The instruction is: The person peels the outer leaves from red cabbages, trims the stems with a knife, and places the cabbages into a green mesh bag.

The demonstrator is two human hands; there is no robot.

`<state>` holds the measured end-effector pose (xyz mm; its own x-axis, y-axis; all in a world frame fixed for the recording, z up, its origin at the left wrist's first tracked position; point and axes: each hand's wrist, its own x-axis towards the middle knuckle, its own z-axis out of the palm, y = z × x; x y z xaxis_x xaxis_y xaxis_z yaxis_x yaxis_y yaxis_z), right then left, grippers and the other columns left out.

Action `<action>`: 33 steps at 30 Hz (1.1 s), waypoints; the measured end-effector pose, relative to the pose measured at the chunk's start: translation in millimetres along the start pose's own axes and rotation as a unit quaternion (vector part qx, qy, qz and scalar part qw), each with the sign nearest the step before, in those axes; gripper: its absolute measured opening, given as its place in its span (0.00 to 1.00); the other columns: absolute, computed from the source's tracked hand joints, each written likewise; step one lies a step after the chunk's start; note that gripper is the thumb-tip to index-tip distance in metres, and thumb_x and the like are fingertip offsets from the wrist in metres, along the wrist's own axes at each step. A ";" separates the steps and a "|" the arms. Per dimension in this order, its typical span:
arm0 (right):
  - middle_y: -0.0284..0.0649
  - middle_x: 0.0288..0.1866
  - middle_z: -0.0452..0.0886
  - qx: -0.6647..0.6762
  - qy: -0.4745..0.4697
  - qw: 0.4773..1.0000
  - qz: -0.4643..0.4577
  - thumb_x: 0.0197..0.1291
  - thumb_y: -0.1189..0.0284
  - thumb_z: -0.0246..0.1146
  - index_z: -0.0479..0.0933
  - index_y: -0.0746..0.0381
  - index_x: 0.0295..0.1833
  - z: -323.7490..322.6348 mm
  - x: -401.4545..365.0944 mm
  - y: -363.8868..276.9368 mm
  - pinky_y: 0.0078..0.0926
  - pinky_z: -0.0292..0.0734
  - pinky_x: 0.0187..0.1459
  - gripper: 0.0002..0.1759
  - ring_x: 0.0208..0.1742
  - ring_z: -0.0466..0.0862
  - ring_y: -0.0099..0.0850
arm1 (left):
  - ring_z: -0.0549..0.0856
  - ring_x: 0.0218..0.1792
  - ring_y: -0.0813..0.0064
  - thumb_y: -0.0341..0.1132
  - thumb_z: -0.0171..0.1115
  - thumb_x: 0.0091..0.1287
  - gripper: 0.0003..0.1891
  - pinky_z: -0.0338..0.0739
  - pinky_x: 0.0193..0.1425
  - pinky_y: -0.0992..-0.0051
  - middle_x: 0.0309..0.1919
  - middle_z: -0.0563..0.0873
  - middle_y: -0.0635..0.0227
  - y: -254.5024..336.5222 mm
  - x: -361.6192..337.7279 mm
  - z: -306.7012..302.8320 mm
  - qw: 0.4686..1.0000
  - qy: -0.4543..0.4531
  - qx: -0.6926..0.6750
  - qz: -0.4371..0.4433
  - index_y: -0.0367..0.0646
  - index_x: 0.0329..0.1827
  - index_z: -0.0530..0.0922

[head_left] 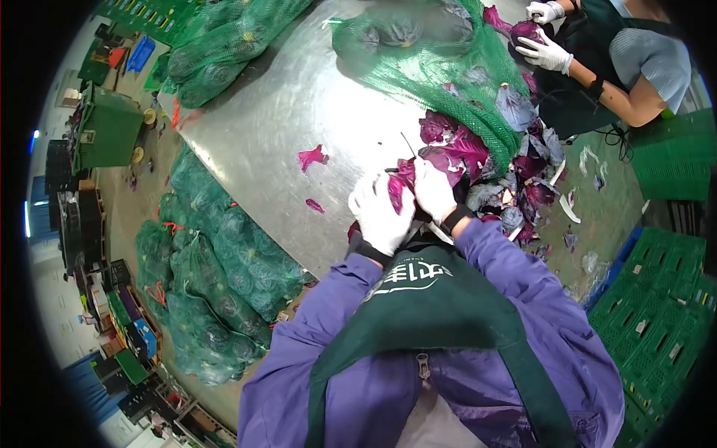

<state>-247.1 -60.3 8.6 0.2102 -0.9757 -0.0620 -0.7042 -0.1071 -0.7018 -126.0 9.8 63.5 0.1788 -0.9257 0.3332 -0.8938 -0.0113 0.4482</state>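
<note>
A red cabbage [397, 196] is held close to my apron at the near edge of the metal table [261, 142]. My left hand [382, 212], in a white glove, is wrapped round its left side. My right hand [435, 191], also gloved, closes on a purple cabbage leaf [408, 170] at the cabbage's upper right. A thin dark strip stands up just beyond the fingers; I cannot tell whether it is a tool. Loose red cabbage leaves [464, 149] lie right beyond my right hand, beside a green mesh bag [426, 63] with cabbages inside.
Another mesh bag [216, 63] lies at the table's far left. Filled mesh bags [216, 276] sit on the floor to the left. Across on the right, a co-worker's gloved hands [547, 54] hold a red cabbage. Leaf scraps [534, 168] pile at the right edge; green crates [657, 299] stand right.
</note>
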 end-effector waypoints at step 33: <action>0.54 0.29 0.80 0.056 -0.180 0.978 -0.091 0.63 0.63 0.58 0.74 0.67 0.37 -7.0 -11.0 -20.2 0.46 0.76 0.40 0.15 0.36 0.82 0.52 | 0.75 0.52 0.61 0.32 0.73 0.57 0.21 0.69 0.61 0.65 0.47 0.73 0.58 -41.4 -22.0 -9.0 0.962 0.060 -0.227 -0.139 0.39 0.48 0.72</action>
<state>-239.9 -48.7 28.4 0.5645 -0.8099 -0.1595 -0.5580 -0.2321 -0.7967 -89.3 34.0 45.1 0.4548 -0.8605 0.2296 -0.5378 -0.0599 0.8409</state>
